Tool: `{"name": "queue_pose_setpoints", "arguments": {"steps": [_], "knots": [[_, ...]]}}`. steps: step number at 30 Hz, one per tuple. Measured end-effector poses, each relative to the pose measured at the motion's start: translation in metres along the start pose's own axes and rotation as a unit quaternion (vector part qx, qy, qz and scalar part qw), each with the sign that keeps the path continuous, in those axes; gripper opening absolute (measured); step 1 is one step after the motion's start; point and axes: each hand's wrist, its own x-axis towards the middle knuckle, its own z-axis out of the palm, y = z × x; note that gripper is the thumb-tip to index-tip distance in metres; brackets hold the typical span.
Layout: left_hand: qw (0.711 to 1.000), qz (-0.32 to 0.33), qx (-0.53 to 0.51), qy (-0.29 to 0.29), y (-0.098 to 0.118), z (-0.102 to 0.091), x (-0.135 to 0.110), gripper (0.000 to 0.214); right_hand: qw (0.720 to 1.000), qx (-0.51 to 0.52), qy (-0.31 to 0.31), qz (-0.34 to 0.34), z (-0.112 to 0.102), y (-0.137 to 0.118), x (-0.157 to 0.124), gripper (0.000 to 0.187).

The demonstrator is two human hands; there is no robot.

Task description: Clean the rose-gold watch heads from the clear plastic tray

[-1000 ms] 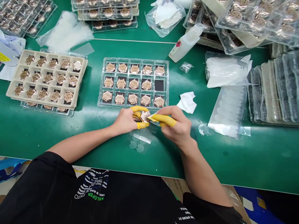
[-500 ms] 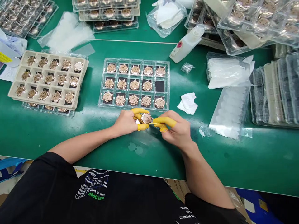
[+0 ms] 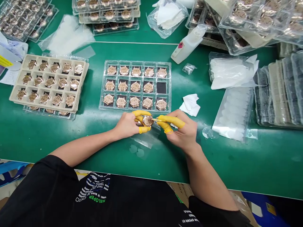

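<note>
Between the yellow-covered fingertips of my left hand (image 3: 129, 124), a rose-gold watch case (image 3: 147, 120) is held with its marked back facing up. My right hand (image 3: 181, 129), also in yellow finger cots, is closed around a thin pale stick (image 3: 156, 119). The stick's tip meets the right side of the watch back. Something white, partly hidden, shows under the right fingers. Just beyond both hands lies a clear tray (image 3: 170, 94) of similar watch cases, one pocket showing only its black pad. Below my left hand is a clear plastic film (image 3: 147, 142).
A beige tray (image 3: 11, 98) of watch cases sits at left on another tray. Stacked trays (image 3: 109, 23) stand at the back. To the right are a white bottle (image 3: 188, 45), crumpled tissue (image 3: 190, 105), a bag of white sheets (image 3: 230, 72) and clear round films (image 3: 208, 133).
My right hand has shifted slightly right, and the stick now points onto the watch back instead of its lower edge. The clear film below my left hand now shows more plainly.
</note>
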Motion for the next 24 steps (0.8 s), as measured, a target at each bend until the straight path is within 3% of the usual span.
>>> {"name": "queue_pose_setpoints", "arguments": {"steps": [2, 4, 7, 9, 12, 13, 17, 18, 20, 22, 24], "knots": [[1.0, 0.005, 0.002, -0.001, -0.001, 0.0, -0.001, 0.058, 0.999, -0.03, -0.026, -0.033, 0.002, -0.004, -0.001, 0.03], [1.0, 0.015, 0.012, -0.008, -0.001, 0.0, -0.002, 0.058, 0.995, -0.019, -0.098, -0.027, -0.001, -0.005, -0.002, 0.031], [0.999, 0.022, 0.038, -0.01, -0.001, -0.001, -0.002, 0.057, 0.979, 0.012, -0.177, 0.099, -0.015, 0.006, -0.005, 0.027], [0.999, 0.024, 0.048, -0.009, 0.0, -0.002, -0.002, 0.056, 0.975, -0.053, -0.129, 0.171, -0.021, 0.017, -0.007, 0.035], [0.998, 0.043, 0.049, -0.019, 0.001, -0.002, -0.002, 0.053, 0.978, -0.117, 0.007, 0.171, -0.014, 0.023, -0.01, 0.036], [0.997, 0.051, 0.048, -0.022, 0.001, -0.002, -0.002, 0.053, 0.982, -0.08, 0.01, 0.172, -0.008, 0.02, -0.012, 0.037], [0.995, 0.077, 0.051, -0.023, -0.001, -0.001, -0.002, 0.054, 0.963, 0.101, -0.108, 0.226, 0.014, 0.0, -0.017, 0.041], [0.996, 0.077, 0.047, -0.024, -0.001, -0.001, -0.002, 0.058, 0.956, 0.12, -0.103, 0.246, 0.017, -0.002, -0.015, 0.038], [0.997, 0.07, 0.03, -0.026, -0.001, 0.0, -0.002, 0.068, 0.948, 0.142, -0.036, 0.283, 0.018, 0.005, -0.007, 0.031], [0.997, 0.066, 0.022, -0.032, -0.001, 0.001, -0.002, 0.069, 0.943, 0.127, 0.04, 0.306, 0.015, 0.027, 0.01, 0.028], [0.996, 0.073, 0.031, -0.04, -0.002, 0.001, -0.002, 0.058, 0.945, 0.065, 0.062, 0.315, 0.011, 0.058, 0.033, 0.026]]}}
